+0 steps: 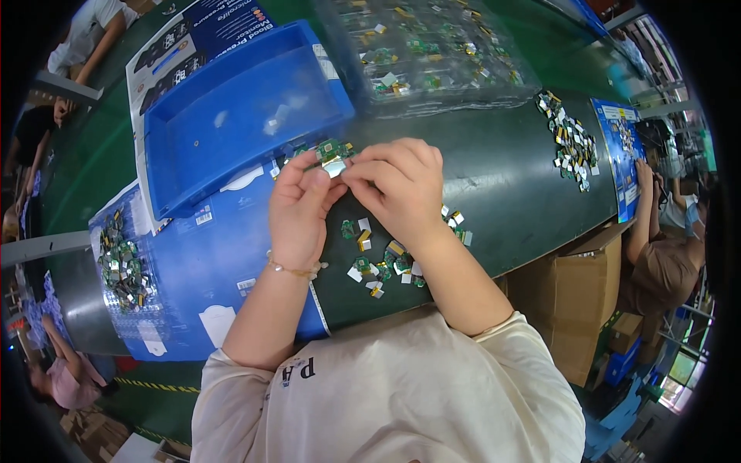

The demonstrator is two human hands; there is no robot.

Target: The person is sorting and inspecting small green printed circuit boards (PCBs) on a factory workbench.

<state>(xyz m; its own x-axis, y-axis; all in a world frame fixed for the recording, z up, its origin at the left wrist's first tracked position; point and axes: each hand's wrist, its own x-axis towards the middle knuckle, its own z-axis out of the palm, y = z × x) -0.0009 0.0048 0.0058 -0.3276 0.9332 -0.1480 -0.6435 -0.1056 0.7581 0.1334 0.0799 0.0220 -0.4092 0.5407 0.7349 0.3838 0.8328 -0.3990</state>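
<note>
A small green circuit board (pixel 330 147) with a shiny silver-white panel is held up near the blue tray's corner. My left hand (pixel 299 212) pinches its left side between thumb and fingers. On the other side, the fingertips of my right hand (pixel 401 185) are closed at the panel's right edge. More green boards lie just behind my fingertips, partly hidden by them. Below my hands, a loose group of similar boards (pixel 384 266) with white and gold parts is scattered on the dark green table (pixel 494 185).
An open blue plastic tray (pixel 247 100) stands at the back left on printed cardboard (pixel 224 270). Clear blister trays (pixel 448 96) of boards are stacked behind. Board piles lie left (pixel 123 262) and right (pixel 571 143). A cardboard box (pixel 563 301) stands off the near right edge. Other people work around.
</note>
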